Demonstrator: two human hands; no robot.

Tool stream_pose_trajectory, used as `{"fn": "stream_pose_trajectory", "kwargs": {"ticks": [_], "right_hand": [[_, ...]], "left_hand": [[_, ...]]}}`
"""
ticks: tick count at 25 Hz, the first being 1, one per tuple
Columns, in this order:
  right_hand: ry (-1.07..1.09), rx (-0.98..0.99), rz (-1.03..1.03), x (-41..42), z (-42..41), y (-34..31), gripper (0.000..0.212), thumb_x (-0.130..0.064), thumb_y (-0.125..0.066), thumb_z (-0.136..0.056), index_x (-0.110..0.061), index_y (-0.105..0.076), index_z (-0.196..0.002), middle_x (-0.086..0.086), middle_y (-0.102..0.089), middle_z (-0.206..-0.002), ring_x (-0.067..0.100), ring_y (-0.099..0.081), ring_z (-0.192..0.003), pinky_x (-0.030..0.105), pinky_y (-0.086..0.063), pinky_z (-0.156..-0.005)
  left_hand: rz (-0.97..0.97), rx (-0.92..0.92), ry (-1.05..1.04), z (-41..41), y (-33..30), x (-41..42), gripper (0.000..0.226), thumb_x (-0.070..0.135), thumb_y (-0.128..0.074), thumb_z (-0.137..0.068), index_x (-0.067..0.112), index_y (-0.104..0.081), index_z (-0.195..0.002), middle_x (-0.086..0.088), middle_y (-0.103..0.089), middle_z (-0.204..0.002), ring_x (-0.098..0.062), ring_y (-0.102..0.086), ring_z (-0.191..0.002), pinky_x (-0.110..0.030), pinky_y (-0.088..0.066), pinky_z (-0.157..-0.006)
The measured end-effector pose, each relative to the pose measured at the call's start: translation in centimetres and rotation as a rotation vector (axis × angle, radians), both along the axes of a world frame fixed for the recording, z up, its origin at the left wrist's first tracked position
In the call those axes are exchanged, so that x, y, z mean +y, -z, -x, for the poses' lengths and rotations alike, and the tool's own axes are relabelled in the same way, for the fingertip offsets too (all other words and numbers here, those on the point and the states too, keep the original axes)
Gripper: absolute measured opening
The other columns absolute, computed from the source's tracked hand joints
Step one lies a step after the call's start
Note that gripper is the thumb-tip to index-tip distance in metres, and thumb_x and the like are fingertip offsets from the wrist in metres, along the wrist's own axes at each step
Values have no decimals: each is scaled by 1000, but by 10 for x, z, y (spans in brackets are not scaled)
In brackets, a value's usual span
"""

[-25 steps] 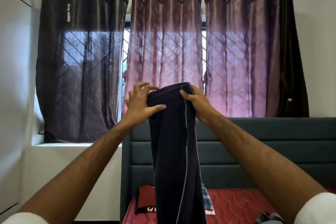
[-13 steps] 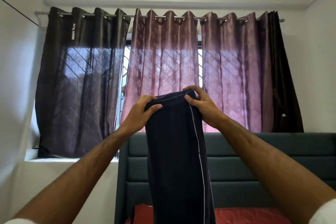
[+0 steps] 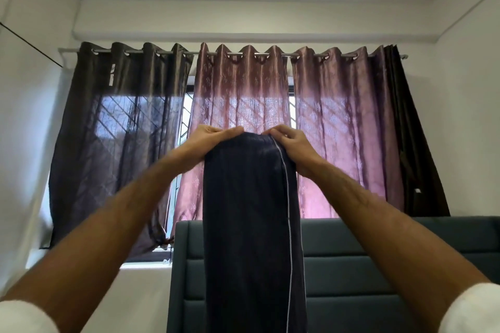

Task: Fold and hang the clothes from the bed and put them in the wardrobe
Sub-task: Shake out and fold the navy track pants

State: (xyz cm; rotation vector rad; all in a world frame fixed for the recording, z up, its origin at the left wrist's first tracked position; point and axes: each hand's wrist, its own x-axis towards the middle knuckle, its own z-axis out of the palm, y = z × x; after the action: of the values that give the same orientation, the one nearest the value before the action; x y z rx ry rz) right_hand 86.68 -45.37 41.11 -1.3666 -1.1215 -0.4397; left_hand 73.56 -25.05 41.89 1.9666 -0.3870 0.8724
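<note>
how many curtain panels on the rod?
4: a dark panel at left, a mauve panel in the middle, another mauve panel right of it, and a bunched dark panel at far right.

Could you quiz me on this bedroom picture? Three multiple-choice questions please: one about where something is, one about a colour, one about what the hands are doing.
1. Where does the dark navy garment with a thin white side stripe hang?
A. In front of the grey padded headboard
B. On the curtain rod
C. On the floor

2. What colour is the middle curtain?
A. Green
B. Pinkish mauve
C. Yellow

3. What are the hands doing?
A. Resting idle
B. Only one holds cloth
C. Both hold the garment's top edge

Answers: 1 A, it drapes down across the headboard. 2 B, light shines through mauve fabric. 3 C, left hand and right hand each keep a grip there.
</note>
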Motion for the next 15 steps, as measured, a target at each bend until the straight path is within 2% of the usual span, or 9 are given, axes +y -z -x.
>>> {"fn": "stream_pose_trajectory", "kwargs": {"ticks": [2,5,7,10,11,12,14,15], "right_hand": [[-208,95,1,-17,14,-20,22,-18,-59,-103,-3,-71,-112,13,-74,-97,20,-71,-84,31,-61,-73],[-486,243,-61,-29,36,-58,19,-20,-62,-100,-4,-71,-104,13,-72,-89,21,-70,-74,31,-62,-65],[-490,313,-107,-26,45,-88,20,-23,-63,-100,-3,-68,-98,9,-68,-85,17,-65,-69,27,-60,-64],[-374,305,-89,-18,47,-104,19,-22,-62,-102,-6,-67,-94,6,-66,-87,16,-63,-73,25,-58,-67],[-338,308,-59,-15,44,-97,19,-22,-61,-102,-6,-67,-93,6,-67,-85,16,-64,-73,25,-59,-64],[-330,350,-44,-12,38,-83,22,-22,-62,-101,-4,-67,-90,7,-68,-81,16,-65,-70,25,-60,-61],[-307,411,16,-4,17,-44,30,-28,-63,-100,-2,-69,-87,9,-69,-77,18,-67,-64,29,-62,-61],[-266,412,63,1,1,-21,33,-32,-63,-100,-2,-70,-89,9,-71,-78,19,-68,-65,30,-63,-63]], "left_hand": [[-9,48,220,26,-18,6,53,44,-94,-54,13,-82,-95,-10,-78,-95,-16,-75,-79,-23,-60,-67],[36,-55,326,42,-42,-4,44,33,-86,-65,15,-79,-104,-10,-77,-103,-17,-75,-84,-27,-61,-69],[124,-99,261,45,-70,-12,44,33,-82,-72,11,-75,-110,-13,-76,-108,-19,-74,-86,-30,-61,-71],[171,-19,181,46,-102,-4,71,38,-93,-65,4,-69,-123,-13,-72,-121,-23,-72,-104,-34,-59,-85],[168,19,161,43,-101,0,71,38,-93,-66,4,-69,-123,-12,-73,-120,-23,-72,-105,-34,-59,-85],[150,44,134,35,-91,4,60,37,-90,-72,3,-71,-119,-12,-75,-114,-22,-74,-99,-33,-60,-80],[125,72,44,17,-54,8,33,32,-79,-84,4,-74,-101,-10,-78,-90,-16,-75,-75,-26,-60,-63],[113,109,7,4,-30,13,27,31,-77,-85,6,-74,-96,-9,-78,-84,-15,-74,-69,-24,-59,-59]]}}
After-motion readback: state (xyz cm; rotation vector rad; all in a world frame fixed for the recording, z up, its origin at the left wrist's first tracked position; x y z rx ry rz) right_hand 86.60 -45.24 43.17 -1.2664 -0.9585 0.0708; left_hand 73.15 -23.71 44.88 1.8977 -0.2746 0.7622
